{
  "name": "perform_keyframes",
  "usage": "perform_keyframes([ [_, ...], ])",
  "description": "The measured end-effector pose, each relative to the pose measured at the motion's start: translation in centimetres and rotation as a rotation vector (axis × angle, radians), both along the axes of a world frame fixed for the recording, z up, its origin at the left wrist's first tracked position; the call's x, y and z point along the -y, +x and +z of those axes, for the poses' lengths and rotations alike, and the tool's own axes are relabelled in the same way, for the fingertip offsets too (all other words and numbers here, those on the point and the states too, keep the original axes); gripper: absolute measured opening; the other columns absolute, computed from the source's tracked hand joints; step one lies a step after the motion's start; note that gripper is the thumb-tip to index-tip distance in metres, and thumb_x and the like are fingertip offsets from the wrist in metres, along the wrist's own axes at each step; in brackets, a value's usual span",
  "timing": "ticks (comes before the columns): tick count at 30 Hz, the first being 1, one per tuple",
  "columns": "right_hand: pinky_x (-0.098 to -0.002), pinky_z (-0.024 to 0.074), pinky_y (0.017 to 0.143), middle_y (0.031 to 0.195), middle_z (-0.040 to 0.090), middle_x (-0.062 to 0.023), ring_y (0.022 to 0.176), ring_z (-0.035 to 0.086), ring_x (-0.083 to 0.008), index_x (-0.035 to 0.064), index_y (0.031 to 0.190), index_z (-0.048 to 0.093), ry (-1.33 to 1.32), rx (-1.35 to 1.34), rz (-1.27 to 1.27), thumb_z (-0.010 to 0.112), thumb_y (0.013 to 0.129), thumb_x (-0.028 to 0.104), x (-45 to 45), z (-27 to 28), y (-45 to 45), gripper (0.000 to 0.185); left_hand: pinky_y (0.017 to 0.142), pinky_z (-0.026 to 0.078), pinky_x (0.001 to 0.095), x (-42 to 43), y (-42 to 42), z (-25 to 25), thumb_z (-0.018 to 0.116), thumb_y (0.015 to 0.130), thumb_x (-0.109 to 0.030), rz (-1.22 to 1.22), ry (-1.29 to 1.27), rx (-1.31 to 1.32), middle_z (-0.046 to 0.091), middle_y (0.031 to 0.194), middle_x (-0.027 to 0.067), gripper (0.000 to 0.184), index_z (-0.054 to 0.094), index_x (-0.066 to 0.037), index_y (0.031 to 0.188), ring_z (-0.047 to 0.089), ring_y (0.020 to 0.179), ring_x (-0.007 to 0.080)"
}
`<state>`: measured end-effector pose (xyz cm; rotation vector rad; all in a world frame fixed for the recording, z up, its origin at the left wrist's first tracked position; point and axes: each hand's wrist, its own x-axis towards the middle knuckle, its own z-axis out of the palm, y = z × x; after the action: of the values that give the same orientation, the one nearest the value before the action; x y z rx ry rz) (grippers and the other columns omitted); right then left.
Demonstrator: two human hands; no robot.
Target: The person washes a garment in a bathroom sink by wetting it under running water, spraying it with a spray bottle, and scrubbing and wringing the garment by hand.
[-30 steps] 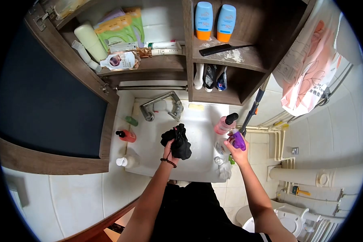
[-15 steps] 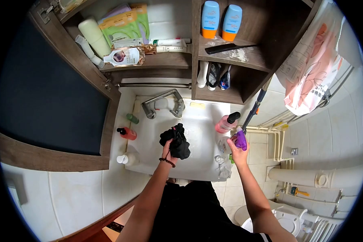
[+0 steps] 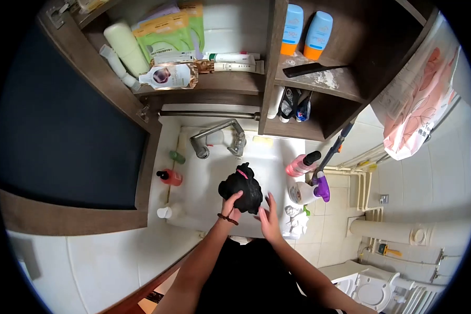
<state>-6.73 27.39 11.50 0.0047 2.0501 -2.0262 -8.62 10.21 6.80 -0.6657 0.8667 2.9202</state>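
Note:
A bunched black cloth [image 3: 242,192] with a small pink strip on top is held over the white sink [image 3: 204,178]. My left hand [image 3: 231,205], with a beaded bracelet at the wrist, is closed on the lower left of it, thumb on top. Just right of the cloth is my right hand [image 3: 269,222], its fingers apart and holding nothing; whether the fingertips touch the fabric I cannot tell. A white spray bottle [image 3: 300,193] with a purple trigger head [image 3: 322,187] stands on the sink's right rim.
Behind the sink is a metal faucet [image 3: 235,141]. A pink pump bottle [image 3: 301,164] stands at right, a red bottle [image 3: 170,177] and green bottle [image 3: 177,156] at left. Above hang wooden shelves [image 3: 319,86] and an open cabinet door [image 3: 68,141].
My right hand has let go of the spray bottle's purple head and moved left to the cloth. My left hand has shifted slightly right with the cloth. The whole view has shifted a little.

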Motion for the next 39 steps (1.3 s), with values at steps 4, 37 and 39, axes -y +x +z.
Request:
perform_keyframes([
  [4,-0.0337,0.0537,0.077,0.094,0.071,-0.0156,0.089,0.068,-0.023,-0.001,0.109,0.07,0.271,-0.107,-0.224,0.061,0.105,0.023,5.9,-1.3,-6.9,0.027,0.106,0.05,0.0387,0.9,0.3,-0.6,0.065,0.102,-0.031,-0.073,-0.309,-0.049,0.066,0.134,0.0093,0.048,0.057,-0.006,0.142,0.064,0.121,0.0235],
  [37,-0.0488,0.0518,0.072,0.081,0.07,-0.0143,0.076,0.067,-0.0347,0.0102,0.1,0.069,0.87,-0.42,0.348,0.067,0.093,0.028,9.6,-14.3,-12.0,0.019,0.098,0.053,0.0495,4.9,-0.2,-21.1,0.053,0.098,-0.032,-0.187,-0.182,0.593,0.066,0.122,0.0216,0.045,0.056,-0.004,0.133,0.065,0.111,0.0377],
  [39,-0.0485,0.052,0.077,0.085,0.07,-0.0132,0.082,0.067,-0.0347,0.0108,0.106,0.068,0.791,-0.336,0.396,0.07,0.091,0.028,8.9,-11.2,-10.4,0.024,0.096,0.056,0.0458,5.3,-0.2,-15.8,0.053,0.098,-0.032,-0.069,0.235,0.405,0.068,0.109,0.0137,0.042,0.061,-0.001,0.124,0.067,0.109,0.0303],
])
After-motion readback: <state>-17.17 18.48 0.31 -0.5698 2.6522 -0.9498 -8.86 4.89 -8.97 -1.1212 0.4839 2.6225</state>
